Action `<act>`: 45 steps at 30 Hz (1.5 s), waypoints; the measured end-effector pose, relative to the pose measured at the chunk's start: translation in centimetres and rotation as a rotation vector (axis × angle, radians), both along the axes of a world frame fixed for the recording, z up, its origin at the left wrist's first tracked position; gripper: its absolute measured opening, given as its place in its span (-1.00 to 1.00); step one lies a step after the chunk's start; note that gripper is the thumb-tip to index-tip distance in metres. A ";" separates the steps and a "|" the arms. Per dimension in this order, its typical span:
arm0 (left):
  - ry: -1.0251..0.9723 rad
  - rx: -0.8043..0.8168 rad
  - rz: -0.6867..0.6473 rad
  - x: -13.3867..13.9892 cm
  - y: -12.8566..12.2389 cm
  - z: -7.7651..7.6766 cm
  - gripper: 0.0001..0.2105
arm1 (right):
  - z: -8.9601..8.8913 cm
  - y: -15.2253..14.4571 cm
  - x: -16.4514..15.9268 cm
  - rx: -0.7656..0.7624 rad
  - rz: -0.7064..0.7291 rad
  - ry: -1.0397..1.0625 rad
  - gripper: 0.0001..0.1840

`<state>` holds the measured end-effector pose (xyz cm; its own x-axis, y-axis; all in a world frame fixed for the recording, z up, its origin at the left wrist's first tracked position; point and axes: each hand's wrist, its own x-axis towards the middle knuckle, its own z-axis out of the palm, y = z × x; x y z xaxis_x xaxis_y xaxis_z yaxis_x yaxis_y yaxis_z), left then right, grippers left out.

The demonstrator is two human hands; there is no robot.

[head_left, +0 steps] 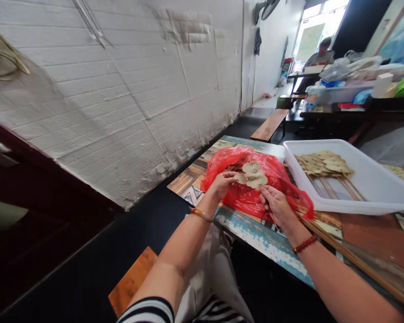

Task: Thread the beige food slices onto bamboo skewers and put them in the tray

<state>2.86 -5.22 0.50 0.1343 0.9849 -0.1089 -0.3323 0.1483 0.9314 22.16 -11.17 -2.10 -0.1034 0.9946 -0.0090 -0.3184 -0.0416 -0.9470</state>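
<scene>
Pale, flat, round slices (254, 169) are bunched between my hands, over an opened red plastic bag (235, 199). With its fingers pinched, my left hand (224, 183) grips the edge of a slice on the near left. My right hand (276, 204) is closed around a thin wooden skewer, whose lower end shows beneath the fingers; its tip side is hidden by the slices. More slices lie inside the bag, partly covered by plastic. To the right, a white plastic tray (360, 207) holds a pile of skewered slices (325, 163), sticks pointing toward me.
Long loose skewers (360, 252) lie along the wood-patterned table (185, 181), right of my right hand. A wooden bench (270, 124) stands beyond it. A person (319, 57) sits at a farther table. A white brick wall (128, 89) runs along the left.
</scene>
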 end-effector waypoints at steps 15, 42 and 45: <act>-0.239 -0.023 0.161 0.6 -2.1 1.5 -0.73 | 1.2 -1.0 0.8 0.045 0.088 -0.035 -0.60; -0.377 -0.067 0.068 3.0 2.9 0.9 -0.61 | -0.7 -3.2 1.9 -0.062 -0.119 -0.660 -0.56; -0.415 -0.090 0.085 2.5 2.8 1.4 -0.62 | -0.9 -3.4 1.6 -0.106 -0.119 -0.657 -0.57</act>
